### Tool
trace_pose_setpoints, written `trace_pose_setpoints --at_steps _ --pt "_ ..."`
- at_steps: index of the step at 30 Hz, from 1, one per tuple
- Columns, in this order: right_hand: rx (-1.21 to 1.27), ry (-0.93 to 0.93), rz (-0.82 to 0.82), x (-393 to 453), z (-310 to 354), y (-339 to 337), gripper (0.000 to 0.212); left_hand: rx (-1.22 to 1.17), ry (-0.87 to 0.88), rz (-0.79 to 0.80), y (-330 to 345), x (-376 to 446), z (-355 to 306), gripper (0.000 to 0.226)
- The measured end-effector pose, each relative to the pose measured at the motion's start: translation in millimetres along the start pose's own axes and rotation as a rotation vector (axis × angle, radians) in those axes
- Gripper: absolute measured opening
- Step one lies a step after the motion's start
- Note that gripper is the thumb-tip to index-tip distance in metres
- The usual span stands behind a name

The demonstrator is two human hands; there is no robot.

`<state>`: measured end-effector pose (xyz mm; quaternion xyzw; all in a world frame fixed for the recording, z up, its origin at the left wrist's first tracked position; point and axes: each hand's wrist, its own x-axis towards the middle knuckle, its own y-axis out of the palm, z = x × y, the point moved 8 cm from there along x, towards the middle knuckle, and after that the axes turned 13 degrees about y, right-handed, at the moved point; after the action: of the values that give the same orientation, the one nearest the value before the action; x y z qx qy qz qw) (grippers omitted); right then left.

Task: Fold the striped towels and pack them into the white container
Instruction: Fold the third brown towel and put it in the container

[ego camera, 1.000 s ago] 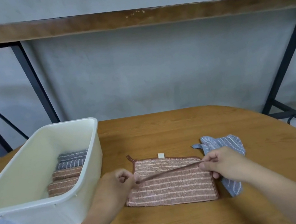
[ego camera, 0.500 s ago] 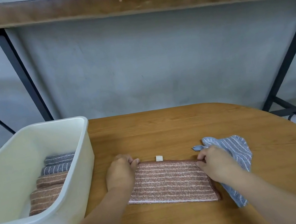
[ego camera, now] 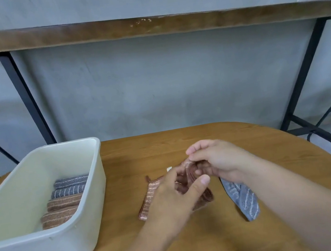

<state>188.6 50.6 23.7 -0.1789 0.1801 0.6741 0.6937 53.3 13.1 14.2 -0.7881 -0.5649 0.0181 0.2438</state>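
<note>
Grey concrete wall and a long wooden shelf back a rounded wooden table (ego camera: 249,140), where a person folds small towels. At the table's left edge stands the white container (ego camera: 94,201), already holding four folded towels in a row: two grey striped towels (ego camera: 70,186) at the far end and two brown ones (ego camera: 61,209) nearer the camera. A loose grey striped towel (ego camera: 242,199) lies crumpled on the wood to the right, partly under the right forearm.

At centre, the brown striped towel (ego camera: 149,195) is mid-fold on the tabletop. The right hand (ego camera: 217,160) pinches a raised edge of the cloth between thumb and curled fingers, lifted just off the surface. The left hand (ego camera: 176,197) lies over the cloth's middle, fingers loosely spread and thumb extended; whether it pinches a layer underneath cannot be told.

Soft, light and limp, the towel looks likely to sag and slip out of its crease unless held by hemmed edges or corners, with the fold pressed flat before it is carried to the container.
</note>
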Motion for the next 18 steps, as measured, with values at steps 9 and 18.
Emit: trace_pose_setpoints --at_steps 9,18 --pt "0.167 -0.201 0.042 -61 55 16 0.025 0.358 0.287 -0.322 -84 -16 -62 0.009" --pt "-0.923 -0.493 -0.490 -39 85 -1 0.019 0.393 0.162 -0.122 -104 62 -45 0.010"
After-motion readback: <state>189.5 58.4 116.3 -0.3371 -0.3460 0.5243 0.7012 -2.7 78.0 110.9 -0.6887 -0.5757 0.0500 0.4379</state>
